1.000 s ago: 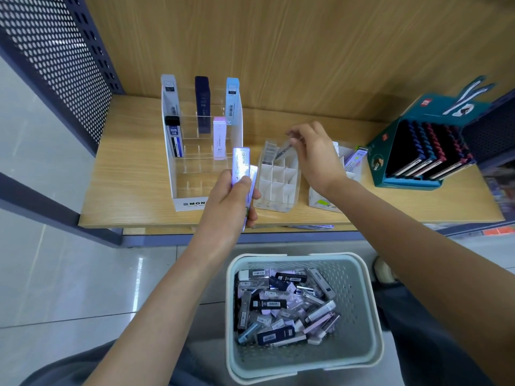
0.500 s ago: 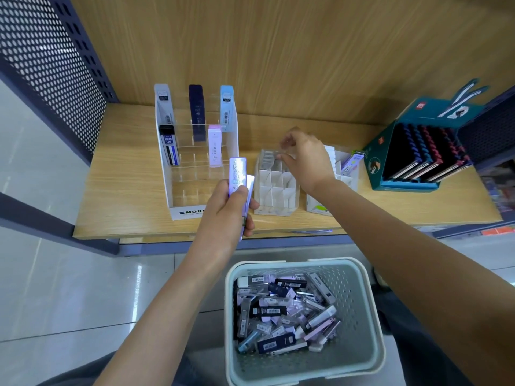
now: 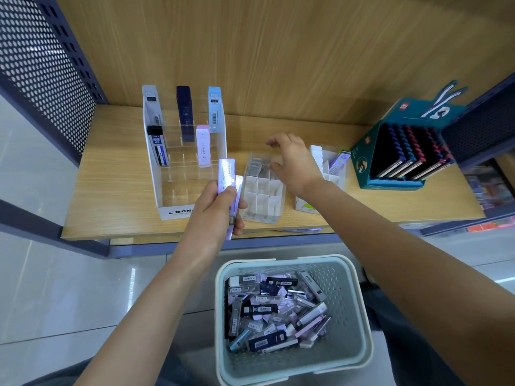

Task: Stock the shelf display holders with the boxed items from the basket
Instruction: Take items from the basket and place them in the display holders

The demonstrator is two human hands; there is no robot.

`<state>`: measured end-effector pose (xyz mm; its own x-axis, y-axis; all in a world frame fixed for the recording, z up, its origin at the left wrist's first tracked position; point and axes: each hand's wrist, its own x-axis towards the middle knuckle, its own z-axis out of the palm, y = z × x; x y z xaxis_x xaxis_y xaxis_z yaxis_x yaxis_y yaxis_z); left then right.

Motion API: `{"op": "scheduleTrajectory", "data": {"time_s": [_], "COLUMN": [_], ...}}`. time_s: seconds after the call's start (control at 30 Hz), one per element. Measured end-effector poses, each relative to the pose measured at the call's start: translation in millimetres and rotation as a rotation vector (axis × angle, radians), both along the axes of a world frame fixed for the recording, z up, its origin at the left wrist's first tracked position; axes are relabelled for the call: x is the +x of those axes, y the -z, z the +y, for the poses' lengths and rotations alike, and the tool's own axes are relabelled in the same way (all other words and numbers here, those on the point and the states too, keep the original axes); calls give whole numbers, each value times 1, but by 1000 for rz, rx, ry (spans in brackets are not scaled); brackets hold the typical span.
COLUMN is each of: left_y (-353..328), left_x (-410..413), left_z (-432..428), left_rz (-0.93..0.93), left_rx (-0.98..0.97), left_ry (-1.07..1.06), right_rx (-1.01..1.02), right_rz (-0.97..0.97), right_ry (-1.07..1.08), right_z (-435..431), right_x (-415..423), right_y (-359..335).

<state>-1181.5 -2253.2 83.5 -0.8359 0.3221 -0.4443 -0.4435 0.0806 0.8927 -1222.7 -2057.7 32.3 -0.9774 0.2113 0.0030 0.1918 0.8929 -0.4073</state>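
My left hand (image 3: 216,210) grips two slim lilac boxes (image 3: 227,179) upright in front of the clear tiered holder (image 3: 178,190), which has several boxes standing in its back rows. My right hand (image 3: 292,162) hovers with loose, empty fingers over the small clear divided holder (image 3: 263,197), just above grey boxes (image 3: 257,165) standing in its back cells. A pale green basket (image 3: 359,316) below the shelf holds several small boxes (image 3: 274,310).
The wooden shelf (image 3: 111,176) ends at a perforated metal side panel (image 3: 41,65) on the left. A white divided holder (image 3: 324,174) stands to the right of my right hand. A teal display box of notebooks (image 3: 401,157) fills the right end.
My right hand let go of a grey box into the back of the small divided holder and lifted away with its fingers relaxed. My left hand kept its boxes.
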Motion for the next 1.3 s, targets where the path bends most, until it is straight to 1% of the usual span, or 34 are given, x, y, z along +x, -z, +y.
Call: {"op": "scheduleTrajectory", "data": {"time_s": [0.07, 0.1, 0.13, 0.17, 0.2, 0.27, 0.37, 0.47, 0.57, 0.63, 0.73, 0.83, 0.93, 1.07, 1.17, 1.27, 1.3], "left_y": [1, 1, 1, 1, 2, 1, 0, -3, -2, -1, 1, 3, 4, 5, 8, 8, 7], "left_x": [0, 0, 1, 1, 2, 5, 10, 13, 14, 14, 16, 20, 21, 22, 28, 32, 33], "left_z": [1, 1, 2, 2, 2, 3, 4, 6, 6, 7, 10, 16, 19, 21, 25, 29, 30], "left_rz": [-15, -19, -23, -28, -29, -16, 13, 30, 35, 35, 51, 108, 205, 272, 288, 319, 331], "left_rx": [12, 16, 25, 40, 58, 87, 122, 112, 102, 81, 57, 36, -9, -70, -107, -118, -108], "left_ry": [-8, -12, -15, -17, -16, -5, 42, 78, 34, 21, 57, 120, 161, 205, 250, 316, 335], "right_rx": [21, -19, -99, -212, -341, -574, -764, -939, -1019, -1090, -1166, -1184, -1121, -941, -851, -630, -600], "right_rz": [95, 169, 233, 258, 239, 111, -88, -154, -127, -39, 82, 151, 137, 26, -61, -147, -168], "right_ry": [9, 20, 35, 53, 75, 102, 75, 107, 186, 244, 282, 301, 263, 145, 115, 7, -20], "right_z": [-8, -14, -21, -29, -38, -53, -60, -58, -53, -48, -42, -37, -31, -20, -12, -7, -7], "right_x": [9, 15, 23, 32, 41, 58, 75, 79, 84, 89, 99, 112, 125, 140, 146, 149, 150], "right_y": [-8, -14, -20, -28, -36, -46, -54, -62, -71, -75, -79, -78, -75, -73, -71, -68, -65]}}
